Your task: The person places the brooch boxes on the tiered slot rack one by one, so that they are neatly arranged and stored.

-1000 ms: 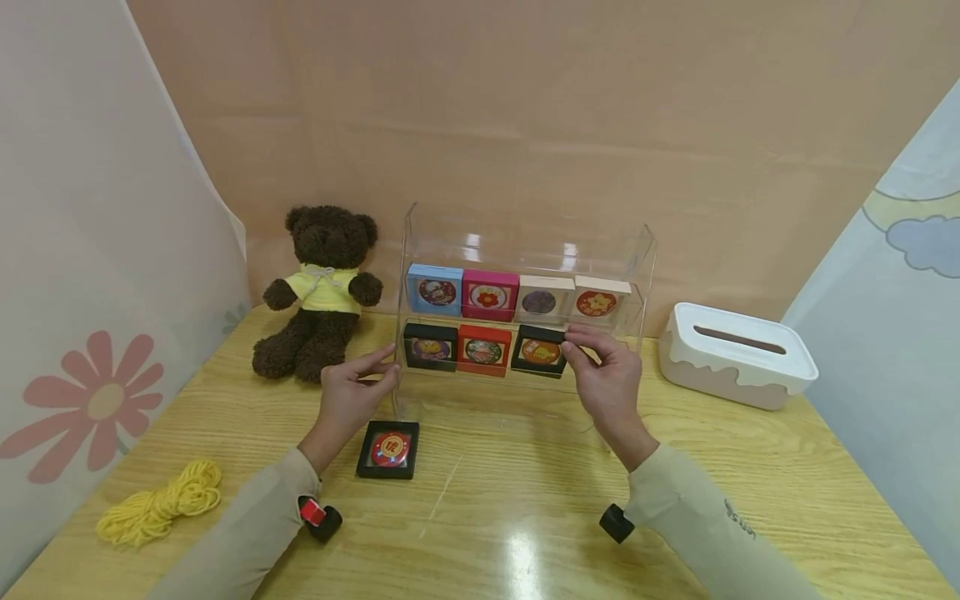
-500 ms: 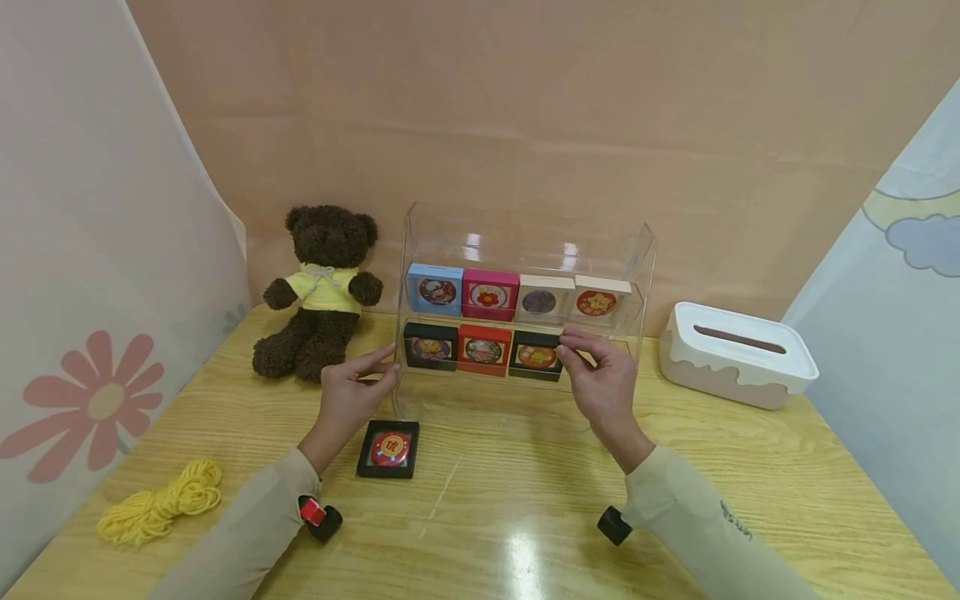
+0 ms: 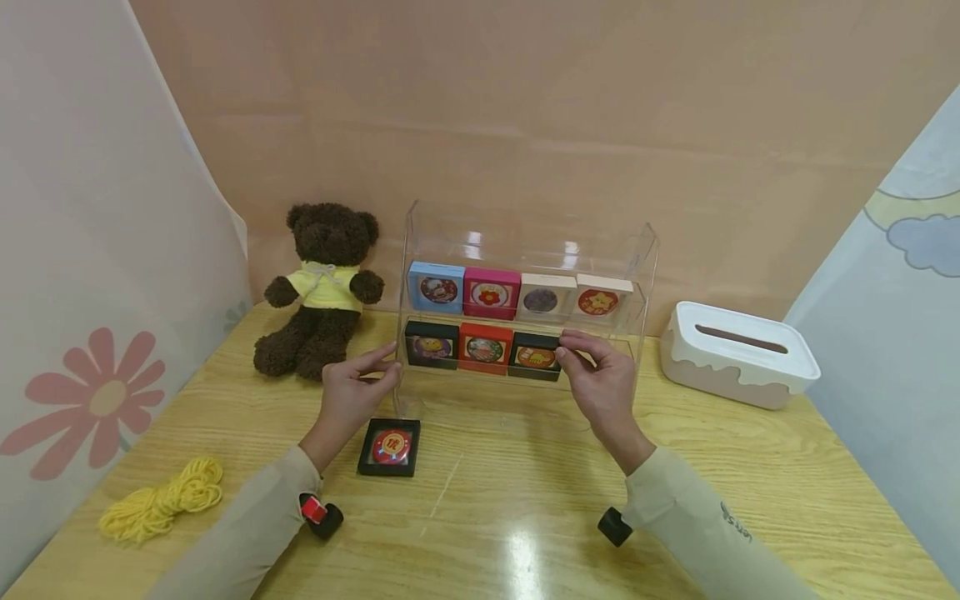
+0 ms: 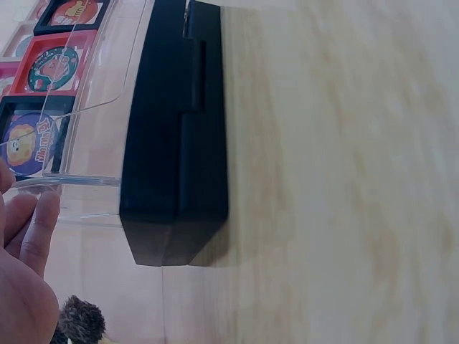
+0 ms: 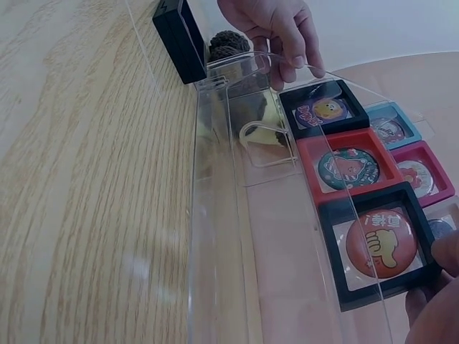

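Observation:
A clear acrylic display rack [image 3: 525, 237] stands at the middle of the table, holding small square frames with round badges. My left hand [image 3: 347, 404] pinches the rack's left side panel between thumb and fingers. My right hand [image 3: 602, 382] pinches the right edge of a black frame [image 3: 534, 357] with an orange thumb-print badge, in the lower tier. In the right wrist view this black frame [image 5: 374, 244] sits beside a red frame [image 5: 349, 168]. Farther left in that tier is another black frame [image 3: 432, 346] with a purple badge.
The upper tier holds a blue frame [image 3: 437, 288], a magenta frame [image 3: 491, 293] and two pale ones. A black frame with a red badge [image 3: 390, 447] lies before the rack. Around are a teddy bear [image 3: 322, 292], yellow cord [image 3: 162, 500] and a tissue box [image 3: 738, 357].
My right hand has shifted slightly left and settled the black frame closer to the red one in the lower tier. My left hand has stayed on the rack's side.

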The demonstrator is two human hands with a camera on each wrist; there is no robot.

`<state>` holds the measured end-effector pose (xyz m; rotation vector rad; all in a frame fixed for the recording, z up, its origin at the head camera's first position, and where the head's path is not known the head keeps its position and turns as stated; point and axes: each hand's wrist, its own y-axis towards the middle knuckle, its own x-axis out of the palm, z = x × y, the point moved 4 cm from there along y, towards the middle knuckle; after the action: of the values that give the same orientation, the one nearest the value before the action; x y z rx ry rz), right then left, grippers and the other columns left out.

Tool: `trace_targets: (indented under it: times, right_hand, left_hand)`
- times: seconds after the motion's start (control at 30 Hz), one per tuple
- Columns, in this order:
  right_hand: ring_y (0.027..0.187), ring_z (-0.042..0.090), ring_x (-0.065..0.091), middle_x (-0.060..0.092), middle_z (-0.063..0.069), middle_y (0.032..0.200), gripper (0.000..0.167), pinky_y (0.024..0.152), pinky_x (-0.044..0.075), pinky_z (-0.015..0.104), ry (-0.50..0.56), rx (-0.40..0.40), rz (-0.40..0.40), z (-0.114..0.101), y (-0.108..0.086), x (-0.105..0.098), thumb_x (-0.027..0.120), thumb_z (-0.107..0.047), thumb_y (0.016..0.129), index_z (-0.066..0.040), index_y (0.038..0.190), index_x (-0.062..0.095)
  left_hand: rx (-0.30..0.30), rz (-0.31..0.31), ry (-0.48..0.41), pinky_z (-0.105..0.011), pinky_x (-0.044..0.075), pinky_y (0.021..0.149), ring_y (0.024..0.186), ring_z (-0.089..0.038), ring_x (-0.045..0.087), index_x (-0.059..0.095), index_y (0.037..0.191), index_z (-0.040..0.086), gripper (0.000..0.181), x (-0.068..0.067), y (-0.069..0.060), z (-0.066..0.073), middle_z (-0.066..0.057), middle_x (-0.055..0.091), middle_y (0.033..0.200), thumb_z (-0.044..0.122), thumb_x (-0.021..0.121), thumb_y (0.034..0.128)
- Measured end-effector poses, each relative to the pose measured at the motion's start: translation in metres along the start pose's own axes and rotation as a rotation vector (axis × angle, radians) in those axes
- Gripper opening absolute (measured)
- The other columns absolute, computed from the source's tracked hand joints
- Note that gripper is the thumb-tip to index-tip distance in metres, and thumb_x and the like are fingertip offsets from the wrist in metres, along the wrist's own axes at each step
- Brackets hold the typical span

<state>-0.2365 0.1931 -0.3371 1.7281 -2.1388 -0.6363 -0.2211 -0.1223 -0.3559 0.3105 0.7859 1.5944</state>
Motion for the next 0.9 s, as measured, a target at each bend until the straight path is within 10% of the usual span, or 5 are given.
trace_targets:
  times: [0.3, 0.53, 0.9]
  right_hand:
    - [0.099, 0.014, 0.061, 0.063, 0.024, 0.106, 0.017, 0.088, 0.050, 0.032, 0.028, -0.027, 0.003, -0.004, -0.001, 0.000, 0.065, 0.017, 0.080, 0.016, 0.097, 0.066]
    - [0.099, 0.022, 0.060, 0.060, 0.030, 0.106, 0.015, 0.084, 0.050, 0.027, 0.059, -0.242, 0.040, -0.027, -0.005, 0.006, 0.063, 0.020, 0.078, 0.018, 0.093, 0.064]
    - [0.087, 0.021, 0.062, 0.062, 0.027, 0.100, 0.017, 0.074, 0.052, 0.022, 0.053, -0.343, -0.186, -0.036, -0.040, 0.044, 0.064, 0.018, 0.079, 0.010, 0.094, 0.068]
  left_hand:
    - [-0.018, -0.002, 0.006, -0.022, 0.055, 0.058, 0.072, -0.036, 0.067, 0.067, 0.108, -0.011, 0.026, -0.001, 0.000, -0.001, -0.020, 0.069, 0.084, -0.011, 0.066, 0.0822]
    - [-0.055, -0.006, -0.015, -0.023, 0.056, 0.059, 0.074, -0.036, 0.067, 0.067, 0.109, -0.010, 0.026, -0.001, 0.000, -0.002, -0.020, 0.069, 0.084, -0.010, 0.066, 0.0831]
    - [-0.054, -0.013, -0.014, -0.024, 0.056, 0.059, 0.074, -0.029, 0.068, 0.067, 0.110, -0.010, 0.026, 0.000, 0.000, -0.001, -0.021, 0.069, 0.087, -0.010, 0.066, 0.0832]
